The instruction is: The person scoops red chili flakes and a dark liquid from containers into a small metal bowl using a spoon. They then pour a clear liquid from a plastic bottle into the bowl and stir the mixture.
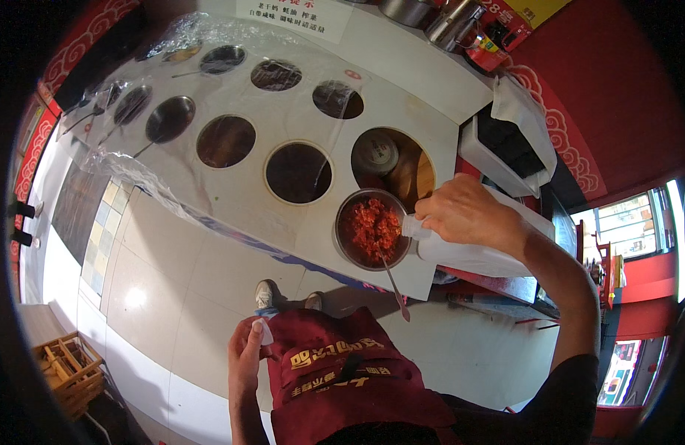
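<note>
A steel bowl (342, 245) of chopped red chili (373, 228) stands on the white counter top, beside its large round opening. A metal spoon (395, 289) leans in it, handle reaching out over the counter's front edge. Gripped near its neck by my right hand (465, 214), a white plastic jug (476, 253) lies tilted on its side. The jug's clear mouth is at the bowl's right rim; I cannot tell whether liquid flows. In front of my dark red apron, my left hand (248, 342) holds a small white cap (264, 332).
The counter (231, 192) has several round openings, many under clear plastic film (170, 61). One large opening holds a lidded tin (376, 150). A white bin (501, 147) with a cloth stands right. Wooden crates (70, 370) sit at lower left. Metal containers (453, 25) line the back shelf.
</note>
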{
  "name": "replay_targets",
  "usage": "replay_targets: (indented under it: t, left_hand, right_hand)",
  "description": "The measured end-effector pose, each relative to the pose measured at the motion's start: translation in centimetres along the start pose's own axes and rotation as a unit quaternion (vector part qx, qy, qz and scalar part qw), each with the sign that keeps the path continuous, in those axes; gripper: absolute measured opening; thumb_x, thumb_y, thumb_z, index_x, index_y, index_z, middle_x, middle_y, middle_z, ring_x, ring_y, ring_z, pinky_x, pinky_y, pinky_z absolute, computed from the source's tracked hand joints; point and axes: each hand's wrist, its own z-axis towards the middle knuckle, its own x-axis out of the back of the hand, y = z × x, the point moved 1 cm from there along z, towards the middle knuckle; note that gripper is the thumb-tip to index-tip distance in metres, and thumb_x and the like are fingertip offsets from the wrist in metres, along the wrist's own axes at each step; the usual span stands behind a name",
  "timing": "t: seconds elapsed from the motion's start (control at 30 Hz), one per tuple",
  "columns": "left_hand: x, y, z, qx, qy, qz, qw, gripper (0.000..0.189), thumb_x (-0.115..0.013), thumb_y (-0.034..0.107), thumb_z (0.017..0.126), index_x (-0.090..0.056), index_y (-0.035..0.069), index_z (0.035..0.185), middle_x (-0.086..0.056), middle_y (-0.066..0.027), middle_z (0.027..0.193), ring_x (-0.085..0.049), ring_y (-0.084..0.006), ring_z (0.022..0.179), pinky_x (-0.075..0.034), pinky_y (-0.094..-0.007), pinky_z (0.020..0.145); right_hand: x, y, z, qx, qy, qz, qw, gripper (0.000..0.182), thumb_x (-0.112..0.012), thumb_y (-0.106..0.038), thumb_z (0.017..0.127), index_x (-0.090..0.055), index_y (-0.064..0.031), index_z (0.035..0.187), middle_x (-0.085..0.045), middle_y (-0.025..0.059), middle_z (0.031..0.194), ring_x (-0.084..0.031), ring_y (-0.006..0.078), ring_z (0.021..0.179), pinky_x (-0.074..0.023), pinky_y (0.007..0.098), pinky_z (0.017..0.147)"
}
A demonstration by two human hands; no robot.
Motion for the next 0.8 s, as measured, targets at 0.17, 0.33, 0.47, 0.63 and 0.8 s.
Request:
replay_targets:
  t: [0.17, 0.33, 0.47, 0.63, 0.8]
  left_hand:
    - [-0.2, 0.7, -0.1, 0.005, 0.001, 0.007, 1.0, 0.037, -0.052, 0.035, 0.097, -0.061, 0.001, 0.11, -0.054, -0.0025, 0.075, -0.051, -0.0094, 0.061, -0.052, -0.029, 0.052]
    - [-1.5, 1.5, 0.7, -0.002, -0.036, 0.004, 0.999, 0.036, -0.053, 0.032, 0.096, -0.06, 0.001, 0.113, -0.057, -0.0035, 0.081, -0.054, -0.0104, 0.068, -0.054, -0.0297, 0.058]
    - [-4.8, 3.7, 1.5, -0.042, -0.111, -0.032, 0.992, 0.037, -0.056, 0.022, 0.095, -0.053, 0.001, 0.126, -0.06, -0.0075, 0.101, -0.06, -0.0144, 0.088, -0.056, -0.0324, 0.072]
    - [-10.8, 6.4, 4.4, -0.124, -0.248, -0.093, 0.956, 0.042, -0.061, 0.006, 0.092, -0.049, 0.003, 0.132, -0.055, -0.0079, 0.11, -0.062, -0.016, 0.096, -0.056, -0.0314, 0.076]
    - [-17.3, 10.5, 5.2, -0.097, -0.335, -0.114, 0.93, 0.037, -0.062, 0.014, 0.093, -0.051, 0.001, 0.126, -0.061, -0.0076, 0.103, -0.064, -0.0171, 0.091, -0.056, -0.0327, 0.08]
  right_hand:
    - [0.1, 0.1, -0.6, -0.017, -0.005, 0.011, 1.0, 0.014, -0.065, -0.019, 0.083, -0.072, -0.0086, 0.089, -0.068, 0.0127, 0.071, -0.065, 0.0287, 0.068, -0.047, 0.042, 0.071]
    - [0.6, -1.3, -2.0, 0.017, -0.015, 0.007, 1.0, 0.011, -0.065, -0.019, 0.08, -0.07, -0.0107, 0.085, -0.066, 0.0117, 0.069, -0.067, 0.0288, 0.069, -0.0489, 0.0417, 0.066]
    - [1.8, -1.4, -3.8, 0.06, 0.061, 0.034, 0.996, 0.011, -0.066, -0.018, 0.081, -0.07, -0.0097, 0.087, -0.068, 0.0099, 0.072, -0.066, 0.0255, 0.066, -0.0495, 0.0396, 0.067]
    - [3.4, 0.3, -7.8, 0.054, 0.156, 0.092, 0.982, 0.017, -0.068, -0.019, 0.085, -0.072, -0.0125, 0.1, -0.071, 0.0067, 0.082, -0.066, 0.0195, 0.075, -0.0493, 0.0355, 0.073]
    - [5.3, -0.1, -11.9, -0.004, 0.183, 0.128, 0.975, 0.021, -0.068, -0.022, 0.085, -0.072, -0.0118, 0.103, -0.07, 0.0072, 0.082, -0.062, 0.0165, 0.073, -0.0461, 0.0325, 0.075]
